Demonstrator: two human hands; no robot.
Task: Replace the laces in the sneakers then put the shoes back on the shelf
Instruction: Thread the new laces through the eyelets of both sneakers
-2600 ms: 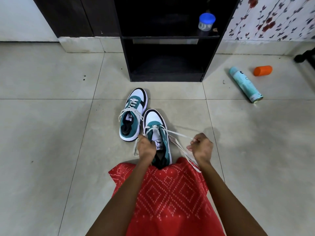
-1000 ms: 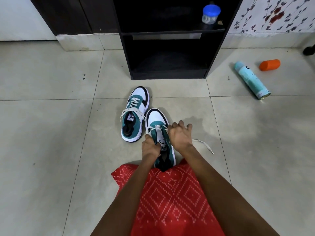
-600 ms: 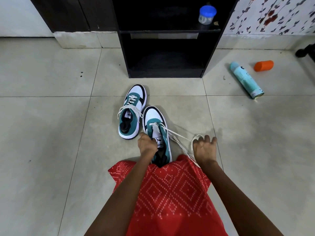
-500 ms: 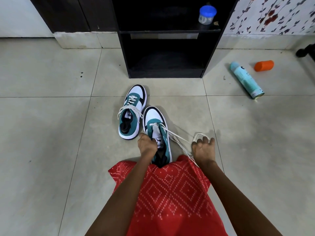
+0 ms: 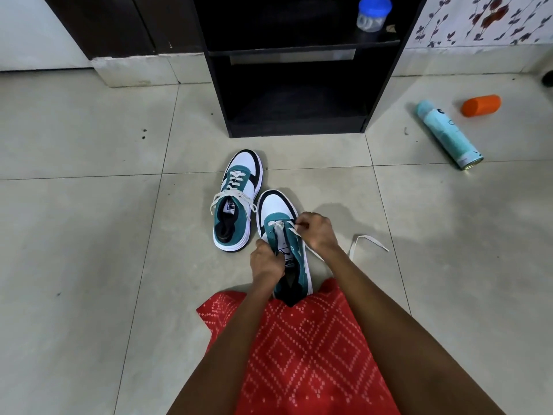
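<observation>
One sneaker (image 5: 236, 205) is lying laced beyond the left hand (image 5: 267, 262), which is gripping the barely laced second sneaker (image 5: 276, 205); the right hand (image 5: 317, 232) is pinching its lace (image 5: 369, 239); shelving is waiting.

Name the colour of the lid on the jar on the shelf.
Blue. The jar lid shows best in the head view, the only one.

You see matt, suede-like teal panels and smooth white toes on the nearer sneaker (image 5: 276, 206) and the farther sneaker (image 5: 244, 163), with flat woven laces (image 5: 235, 178). The floor tiles (image 5: 89, 235) are smooth, faintly glossy; the upper-centre shelf (image 5: 299, 127) is matt dark board.
</observation>
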